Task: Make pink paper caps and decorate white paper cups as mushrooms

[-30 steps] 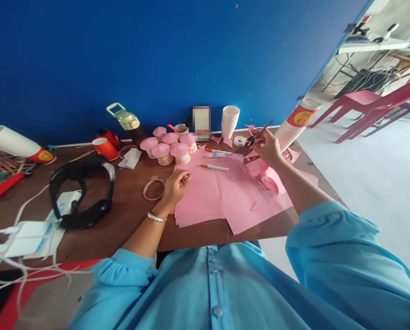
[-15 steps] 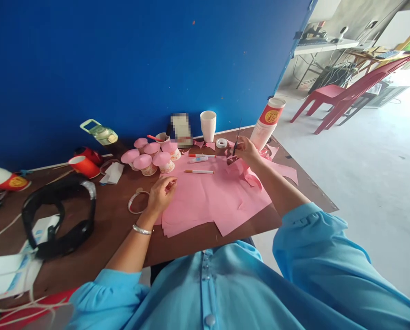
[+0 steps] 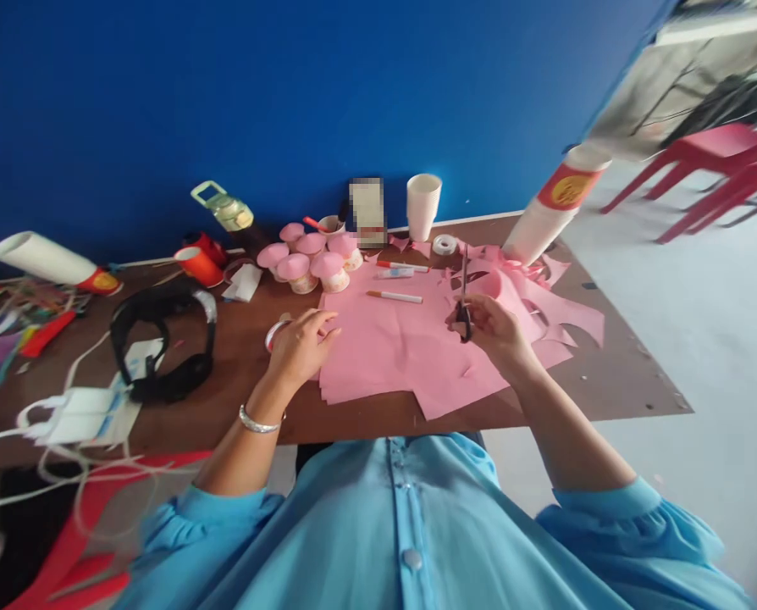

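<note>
- Gripping dark-handled scissors (image 3: 464, 315), my right hand (image 3: 496, 329) is closed around the handles in the head view; the blades point away from me toward the blue wall (image 3: 328, 93), above the pink paper (image 3: 378, 356).
- My left hand (image 3: 302, 346) is empty, loosely open with its fingers bent, at the left edge of the paper; I cannot tell whether it touches the sheets.
- The paper lies in overlapping sheets on the brown desk (image 3: 219, 424), with curled, cut scraps (image 3: 560, 309) at its right side.
- Across the paper's far part lie a white marker (image 3: 397, 297), a red-capped marker (image 3: 413, 267) and a small tube (image 3: 395, 274).
- Six pink-topped cups (image 3: 295, 268) stand just beyond the paper's far left corner.
- A white tape roll (image 3: 444, 245) lies near the upright white cups (image 3: 423, 207); a tilted cup stack (image 3: 544, 216) is farther right.
</note>
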Demonstrator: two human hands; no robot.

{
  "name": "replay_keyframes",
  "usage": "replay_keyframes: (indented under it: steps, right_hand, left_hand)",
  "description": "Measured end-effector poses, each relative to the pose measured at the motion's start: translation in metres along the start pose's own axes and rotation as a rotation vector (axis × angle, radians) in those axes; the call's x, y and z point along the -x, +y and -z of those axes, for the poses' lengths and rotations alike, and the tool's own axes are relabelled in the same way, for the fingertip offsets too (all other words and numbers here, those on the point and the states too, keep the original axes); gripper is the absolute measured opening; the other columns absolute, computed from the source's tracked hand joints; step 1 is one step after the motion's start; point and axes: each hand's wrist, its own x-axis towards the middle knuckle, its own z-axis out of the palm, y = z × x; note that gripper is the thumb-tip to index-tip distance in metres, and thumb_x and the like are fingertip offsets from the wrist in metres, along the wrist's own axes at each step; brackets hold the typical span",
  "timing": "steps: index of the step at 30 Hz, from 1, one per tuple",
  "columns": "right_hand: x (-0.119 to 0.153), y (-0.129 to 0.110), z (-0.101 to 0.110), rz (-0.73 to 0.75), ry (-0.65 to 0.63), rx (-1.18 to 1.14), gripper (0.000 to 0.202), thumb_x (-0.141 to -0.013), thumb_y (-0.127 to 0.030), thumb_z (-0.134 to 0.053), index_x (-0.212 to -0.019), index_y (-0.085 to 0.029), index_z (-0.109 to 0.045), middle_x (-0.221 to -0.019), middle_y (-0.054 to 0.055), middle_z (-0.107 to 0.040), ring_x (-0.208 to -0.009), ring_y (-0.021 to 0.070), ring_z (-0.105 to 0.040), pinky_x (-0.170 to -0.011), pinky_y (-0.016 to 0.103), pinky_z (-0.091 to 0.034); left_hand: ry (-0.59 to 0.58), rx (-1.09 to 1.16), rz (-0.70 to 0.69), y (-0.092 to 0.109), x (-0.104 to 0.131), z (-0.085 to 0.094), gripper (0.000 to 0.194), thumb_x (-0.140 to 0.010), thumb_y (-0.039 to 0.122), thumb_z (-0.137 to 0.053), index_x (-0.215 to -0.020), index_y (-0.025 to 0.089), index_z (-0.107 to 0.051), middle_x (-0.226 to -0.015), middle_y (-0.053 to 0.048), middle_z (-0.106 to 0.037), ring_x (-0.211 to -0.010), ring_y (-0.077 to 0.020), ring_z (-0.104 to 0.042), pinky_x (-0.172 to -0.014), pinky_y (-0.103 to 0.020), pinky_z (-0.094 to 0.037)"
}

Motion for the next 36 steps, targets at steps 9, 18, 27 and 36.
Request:
replay_keyframes:
  steps: [9,18,27,36]
  right_hand:
    - [0.042,0.026,-0.039,0.105,-0.122,0.688,0.038,-0.091,-0.023,-0.054,-0.128,-0.025,-0.062,-0.101,0.008,-0.078,-0.081,0.0227,-0.074,-0.068,0.035,-0.059]
    - [0.043,0.012,-0.058,0.353,-0.342,1.043,0.037,-0.101,-0.021,-0.045,-0.134,-0.022,-0.062,-0.112,0.012,-0.077,-0.099,0.0256,-0.071,-0.067,0.033,-0.055]
    - [0.012,-0.010,-0.064,0.367,-0.436,1.049,0.038,-0.099,-0.020,-0.049,-0.135,-0.020,-0.062,-0.116,0.013,-0.076,-0.102,0.0273,-0.072,-0.068,0.032,-0.054]
    - [0.009,-0.003,-0.097,0.415,-0.355,0.871,0.046,-0.092,-0.019,-0.058,-0.138,-0.020,-0.059,-0.123,0.013,-0.073,-0.114,0.0286,-0.068,-0.090,0.038,-0.058]
  left_hand:
    - [-0.174,-0.054,0.215,0.014,0.093,0.003,0.048,-0.082,0.022,-0.078,-0.127,0.021,-0.063,-0.118,-0.008,-0.072,-0.091,-0.0231,-0.074,-0.080,-0.035,-0.060]
    - [-0.300,-0.246,-0.160,0.007,0.082,0.012,0.034,-0.089,0.008,-0.056,-0.119,0.019,-0.068,-0.122,-0.012,-0.070,-0.106,-0.0271,-0.069,-0.084,-0.038,-0.060]
    - [-0.385,-0.399,-0.375,0.008,0.052,0.015,0.022,-0.091,0.007,-0.050,-0.089,0.016,-0.070,-0.092,-0.013,-0.070,-0.088,-0.0290,-0.065,-0.075,-0.043,-0.053]
    - [-0.132,-0.203,-0.269,0.016,0.019,0.039,0.028,-0.102,0.020,-0.047,-0.092,0.021,-0.073,-0.100,-0.005,-0.075,-0.091,-0.0220,-0.069,-0.086,-0.040,-0.054]
